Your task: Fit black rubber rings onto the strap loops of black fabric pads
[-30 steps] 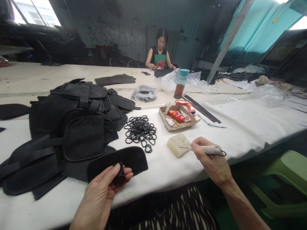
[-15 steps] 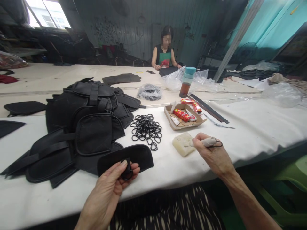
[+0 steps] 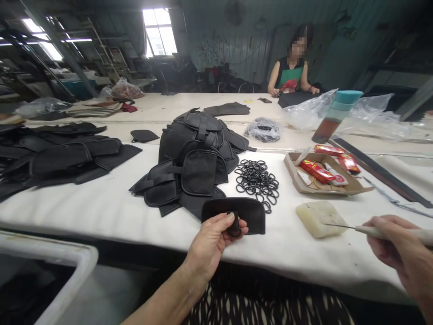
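Head view: a white cloth point(image 3: 101, 207) covers the near side of the bench. In a brown carton tray point(image 3: 324, 190), a red box point(image 3: 316, 171) bears yellow print, not legible. The left hand point(image 3: 211, 239) pinches a flat black panel point(image 3: 255, 212) with piped border at its black tab point(image 3: 232, 223), near the bench's front edge. To the right along that edge, the right hand point(image 3: 395, 239) grips the pale handle of a straight awl point(image 3: 368, 231); whether its tip touches the yellowish, waxy block point(image 3: 318, 214) cannot be determined. Black D-shaped rings point(image 3: 257, 178) lie heaped beyond the panel.
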Available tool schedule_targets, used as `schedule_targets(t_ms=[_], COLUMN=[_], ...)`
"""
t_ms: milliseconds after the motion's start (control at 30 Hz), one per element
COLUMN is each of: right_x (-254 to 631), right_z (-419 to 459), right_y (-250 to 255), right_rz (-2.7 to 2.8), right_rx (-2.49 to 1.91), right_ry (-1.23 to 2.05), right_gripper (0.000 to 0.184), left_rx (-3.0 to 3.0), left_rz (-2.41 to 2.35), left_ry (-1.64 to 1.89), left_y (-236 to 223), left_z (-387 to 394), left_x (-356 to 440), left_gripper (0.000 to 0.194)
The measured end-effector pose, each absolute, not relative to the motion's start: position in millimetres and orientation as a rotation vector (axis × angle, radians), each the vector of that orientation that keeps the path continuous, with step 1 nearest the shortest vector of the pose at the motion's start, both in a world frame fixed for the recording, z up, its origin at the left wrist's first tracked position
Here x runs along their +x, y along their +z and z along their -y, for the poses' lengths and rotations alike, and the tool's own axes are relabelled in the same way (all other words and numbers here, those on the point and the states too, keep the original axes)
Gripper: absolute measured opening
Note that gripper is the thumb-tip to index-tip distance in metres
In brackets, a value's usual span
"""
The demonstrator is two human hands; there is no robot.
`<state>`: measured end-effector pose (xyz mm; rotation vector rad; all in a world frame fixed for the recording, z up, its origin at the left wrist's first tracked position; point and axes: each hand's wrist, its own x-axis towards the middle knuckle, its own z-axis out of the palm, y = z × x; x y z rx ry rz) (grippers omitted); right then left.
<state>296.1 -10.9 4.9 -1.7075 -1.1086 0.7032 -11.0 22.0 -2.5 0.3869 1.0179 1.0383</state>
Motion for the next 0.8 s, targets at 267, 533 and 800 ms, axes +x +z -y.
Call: schedule_targets(t_ms=[267, 533, 800], right_x=[219.2, 150.9, 141.6], right_z=[19.4, 1.1, -8.3], right_y=[21.6, 6.2, -3.2], right_rz=[0.685, 0.785, 0.795], right_rx=[-1.354, -1.068, -1.051], right_ry=[1.107, 1.340, 1.351], right_gripper=[0.025, 0.026, 0.026], left_rx=[0.383, 0.391, 0.385], left_rz=[-1.004, -0.919, -0.877], left_ry=[1.003, 0.991, 0.993], left_y=[-2.1, -7.0, -8.0], left_z=[-21.5, -19.4, -18.2], left_x=[-12.7, -15.9, -18.1], left_gripper=[0.007, 0.011, 0.013])
